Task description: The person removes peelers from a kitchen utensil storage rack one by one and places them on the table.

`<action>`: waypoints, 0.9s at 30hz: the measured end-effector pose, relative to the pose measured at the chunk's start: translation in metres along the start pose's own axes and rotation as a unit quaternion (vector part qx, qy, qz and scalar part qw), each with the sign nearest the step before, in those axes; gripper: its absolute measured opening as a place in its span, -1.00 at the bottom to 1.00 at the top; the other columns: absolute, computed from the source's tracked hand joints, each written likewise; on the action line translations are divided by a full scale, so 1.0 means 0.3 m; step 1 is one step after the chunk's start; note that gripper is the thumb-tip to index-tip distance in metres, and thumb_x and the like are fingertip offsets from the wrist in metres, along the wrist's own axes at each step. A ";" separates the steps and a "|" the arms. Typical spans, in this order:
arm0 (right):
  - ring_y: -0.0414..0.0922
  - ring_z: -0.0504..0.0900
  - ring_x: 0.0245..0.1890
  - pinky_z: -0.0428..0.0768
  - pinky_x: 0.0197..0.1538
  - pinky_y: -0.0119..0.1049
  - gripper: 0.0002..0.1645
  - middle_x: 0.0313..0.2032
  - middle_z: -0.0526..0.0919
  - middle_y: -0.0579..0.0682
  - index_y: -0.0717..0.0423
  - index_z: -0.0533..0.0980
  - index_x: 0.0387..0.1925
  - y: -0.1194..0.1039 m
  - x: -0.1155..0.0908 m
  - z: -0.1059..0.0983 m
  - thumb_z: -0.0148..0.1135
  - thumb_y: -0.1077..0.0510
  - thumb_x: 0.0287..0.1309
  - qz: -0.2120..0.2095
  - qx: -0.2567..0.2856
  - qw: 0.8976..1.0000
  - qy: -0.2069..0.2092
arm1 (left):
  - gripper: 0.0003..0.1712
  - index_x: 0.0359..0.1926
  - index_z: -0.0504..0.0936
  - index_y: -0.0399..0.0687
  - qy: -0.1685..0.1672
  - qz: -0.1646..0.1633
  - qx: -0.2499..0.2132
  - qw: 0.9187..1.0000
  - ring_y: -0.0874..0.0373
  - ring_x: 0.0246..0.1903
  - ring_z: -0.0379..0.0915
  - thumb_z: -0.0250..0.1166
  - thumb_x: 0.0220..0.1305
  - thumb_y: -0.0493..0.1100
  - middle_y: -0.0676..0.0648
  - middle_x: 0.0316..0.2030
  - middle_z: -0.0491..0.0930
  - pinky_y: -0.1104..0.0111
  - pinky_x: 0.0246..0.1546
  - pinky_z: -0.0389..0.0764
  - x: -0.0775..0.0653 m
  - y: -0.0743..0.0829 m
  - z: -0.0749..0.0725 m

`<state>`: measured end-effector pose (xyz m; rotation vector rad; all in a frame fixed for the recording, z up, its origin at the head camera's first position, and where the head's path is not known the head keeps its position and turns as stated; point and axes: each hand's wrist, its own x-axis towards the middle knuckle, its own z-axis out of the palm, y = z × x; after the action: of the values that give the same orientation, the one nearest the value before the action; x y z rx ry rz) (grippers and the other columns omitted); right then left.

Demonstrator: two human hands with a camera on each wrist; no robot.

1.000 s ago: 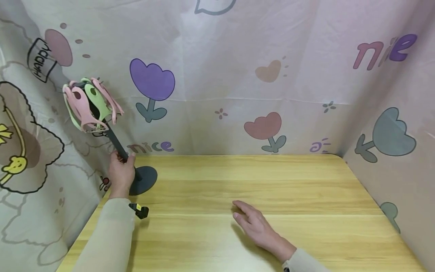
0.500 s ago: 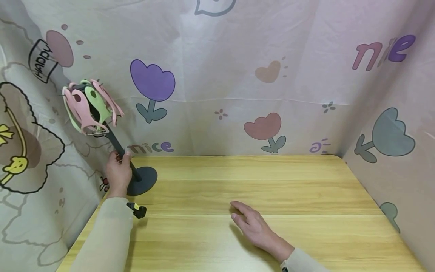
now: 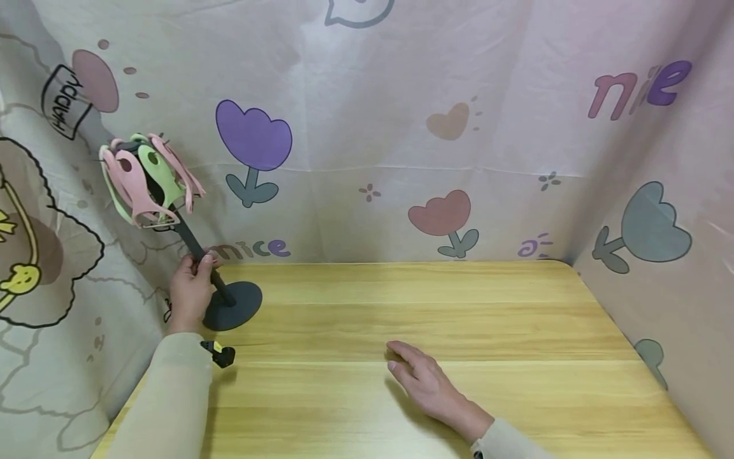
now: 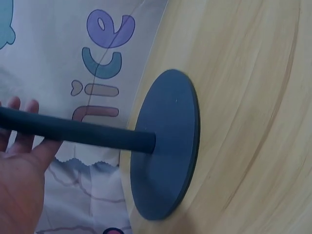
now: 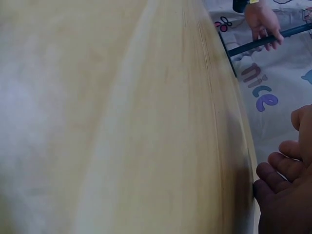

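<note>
At the table's left back a dark grey stand (image 3: 189, 236) stands on its round base (image 4: 165, 146). Several pink and green peelers (image 3: 130, 185) with Y-shaped frames hang around its top. My left hand (image 3: 191, 290) holds the pole partway up; in the left wrist view the left fingers (image 4: 31, 107) reach behind it. Well apart from the stand, my right hand (image 3: 427, 389) is held low over the table's front middle. Its fingers (image 5: 273, 178) are loosely bent in the right wrist view, with nothing in them.
The wooden table (image 3: 413, 306) is bounded by a printed cloth (image 3: 355, 95) at its back and both sides. The left cloth (image 3: 57, 357) hangs close beside the left forearm. A small black and yellow device (image 3: 218, 352) sits on the left wrist.
My left hand has shifted slightly left on the pole, and its thumb has come across the pole's near side. The stand and right hand keep nearly the same places; the head view drifts a little.
</note>
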<state>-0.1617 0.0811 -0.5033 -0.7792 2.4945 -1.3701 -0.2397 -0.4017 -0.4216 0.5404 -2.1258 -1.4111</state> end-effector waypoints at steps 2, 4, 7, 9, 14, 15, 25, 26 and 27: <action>0.20 0.32 0.54 0.30 0.53 0.22 -0.28 0.51 0.38 0.20 0.25 0.30 0.53 0.000 0.000 0.000 -0.07 -0.16 0.66 0.000 -0.001 1.000 0.002 | -0.44 0.48 0.42 -0.04 -0.011 0.007 -0.014 1.000 0.25 0.21 0.59 -0.01 0.68 0.12 -0.04 0.29 0.61 0.16 0.42 0.50 0.000 0.000 -0.005; 0.20 0.32 0.54 0.30 0.53 0.22 -0.28 0.51 0.39 0.20 0.25 0.30 0.53 -0.001 -0.001 -0.001 -0.06 -0.16 0.66 0.001 -0.001 1.000 0.003 | -0.47 0.49 0.40 -0.02 -0.021 0.010 -0.026 0.999 0.27 0.19 0.59 -0.01 0.69 0.07 -0.02 0.27 0.60 0.16 0.44 0.48 -0.001 -0.002 -0.008; 0.20 0.32 0.54 0.31 0.52 0.23 -0.28 0.51 0.39 0.20 0.25 0.30 0.53 -0.002 -0.002 -0.002 -0.07 -0.17 0.66 0.001 -0.002 1.000 0.004 | -0.51 0.48 0.40 0.10 -0.035 0.012 -0.026 0.999 0.30 0.15 0.57 -0.02 0.69 0.07 0.00 0.24 0.59 0.13 0.43 0.49 -0.001 -0.005 -0.011; 0.20 0.32 0.54 0.31 0.52 0.23 -0.28 0.51 0.39 0.20 0.25 0.30 0.53 -0.002 -0.003 -0.002 -0.07 -0.18 0.66 0.002 0.000 1.000 0.003 | -0.54 0.46 0.41 0.19 -0.046 0.015 -0.020 0.999 0.33 0.14 0.56 -0.03 0.68 0.09 0.01 0.26 0.58 0.14 0.39 0.53 -0.001 -0.006 -0.012; 0.21 0.31 0.54 0.30 0.52 0.23 -0.26 0.51 0.38 0.21 0.25 0.29 0.53 -0.001 -0.005 0.000 -0.07 -0.19 0.65 0.001 0.004 1.000 0.002 | -0.55 0.44 0.41 0.18 -0.072 0.043 -0.015 0.996 0.38 0.10 0.59 -0.02 0.68 0.08 -0.01 0.24 0.57 0.41 0.15 0.67 -0.003 -0.004 -0.004; 0.21 0.31 0.54 0.30 0.52 0.23 -0.26 0.51 0.38 0.21 0.26 0.29 0.53 0.000 -0.006 0.000 -0.07 -0.19 0.66 0.001 0.005 1.000 0.002 | -0.54 0.45 0.40 0.16 -0.077 0.046 -0.017 0.996 0.40 0.08 0.59 -0.01 0.68 0.08 -0.03 0.24 0.57 0.47 0.10 0.67 -0.005 -0.001 -0.001; 0.19 0.33 0.54 0.31 0.52 0.22 -0.33 0.50 0.40 0.18 0.23 0.30 0.53 0.000 -0.009 0.002 -0.05 -0.10 0.67 0.004 0.002 1.000 0.012 | -0.59 0.41 0.38 0.10 -0.137 0.099 -0.048 0.984 0.45 0.04 0.62 -0.01 0.69 0.01 0.05 0.15 0.61 0.54 -0.01 0.70 -0.035 0.024 0.048; 0.19 0.33 0.54 0.31 0.52 0.22 -0.34 0.50 0.41 0.17 0.23 0.30 0.53 0.001 -0.008 0.002 -0.04 -0.09 0.67 0.005 0.001 1.000 0.016 | -0.60 0.41 0.38 0.08 -0.141 0.105 -0.053 0.983 0.45 0.04 0.62 -0.01 0.69 -0.01 0.10 0.13 0.61 0.55 -0.02 0.69 -0.040 0.027 0.054; 0.19 0.34 0.53 0.31 0.52 0.21 -0.34 0.50 0.42 0.17 0.22 0.30 0.53 0.001 -0.008 0.003 -0.03 -0.09 0.66 0.006 0.000 1.000 0.019 | -0.60 0.41 0.37 0.08 -0.144 0.106 -0.057 0.982 0.46 0.03 0.63 -0.01 0.69 -0.02 0.19 0.10 0.61 0.54 -0.02 0.69 -0.045 0.031 0.060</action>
<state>-0.1595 0.0818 -0.5041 -0.7442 2.5238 -1.3927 -0.2408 -0.3774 -0.4214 0.0621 -2.2265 -1.5498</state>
